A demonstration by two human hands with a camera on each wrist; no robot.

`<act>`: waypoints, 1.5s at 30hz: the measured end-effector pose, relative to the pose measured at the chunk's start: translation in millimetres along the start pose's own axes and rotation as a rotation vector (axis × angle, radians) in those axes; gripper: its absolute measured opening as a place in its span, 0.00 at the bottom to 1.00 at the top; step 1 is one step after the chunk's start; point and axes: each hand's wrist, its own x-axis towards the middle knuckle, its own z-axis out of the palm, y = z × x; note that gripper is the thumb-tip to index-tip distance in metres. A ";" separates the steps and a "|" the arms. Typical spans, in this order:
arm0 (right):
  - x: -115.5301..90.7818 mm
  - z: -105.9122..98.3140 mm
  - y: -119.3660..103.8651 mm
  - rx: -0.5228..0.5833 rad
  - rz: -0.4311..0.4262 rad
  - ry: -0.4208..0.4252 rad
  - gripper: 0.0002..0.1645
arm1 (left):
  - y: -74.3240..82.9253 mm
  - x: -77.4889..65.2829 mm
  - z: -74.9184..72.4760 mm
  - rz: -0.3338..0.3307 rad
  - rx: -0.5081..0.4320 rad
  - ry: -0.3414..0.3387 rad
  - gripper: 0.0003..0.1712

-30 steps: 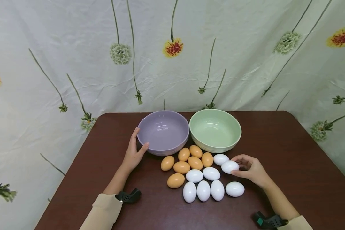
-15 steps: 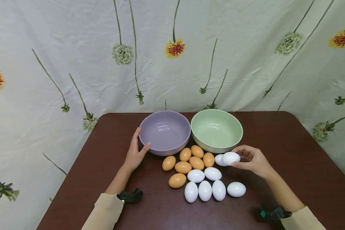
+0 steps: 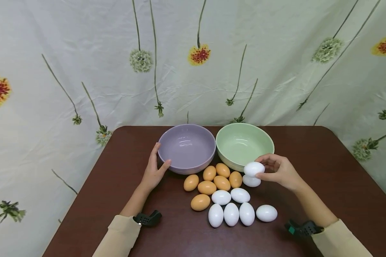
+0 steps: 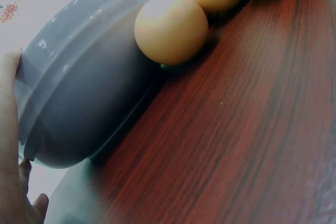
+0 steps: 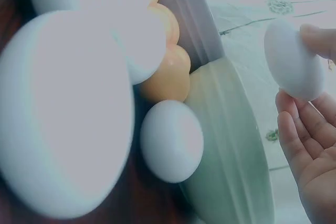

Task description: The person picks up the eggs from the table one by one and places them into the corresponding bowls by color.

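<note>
My right hand (image 3: 281,173) pinches a white egg (image 3: 254,169) between thumb and fingertips, raised in front of the green bowl (image 3: 244,142). In the right wrist view the held egg (image 5: 293,59) is apart from the green bowl's outer wall (image 5: 231,145). Another white egg (image 3: 252,181) lies below it on the table, partly covered in the head view. My left hand (image 3: 152,173) rests at the left side of the purple bowl (image 3: 187,168), thumb and fingers spread along its rim. Both bowls hold nothing that shows.
Several brown eggs (image 3: 207,187) lie in front of the purple bowl. Nearer are several more white eggs (image 3: 231,214). All stand on a dark brown table (image 3: 122,157); a flower-printed cloth (image 3: 180,85) hangs behind it.
My right hand has lifted the white egg and brought it towards the green bowl, now over the other egg's back part. The left hand keeps its place at the purple bowl.
</note>
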 end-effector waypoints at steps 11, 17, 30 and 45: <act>28.2 9.5 -8.8 -0.028 -0.014 -0.022 0.21 | 0.9 -0.2 0.4 -0.004 -0.018 0.002 0.41; 45.0 18.3 -13.7 -0.032 0.005 -0.032 0.22 | -3.4 1.1 1.4 -0.014 -0.062 0.015 0.42; 83.2 43.2 -22.8 -0.053 0.020 -0.073 0.23 | -6.7 1.8 2.9 -0.034 -0.141 0.042 0.45; 119.4 71.2 -19.3 -0.028 0.037 -0.109 0.22 | -6.3 1.2 1.0 -0.044 -0.142 0.032 0.45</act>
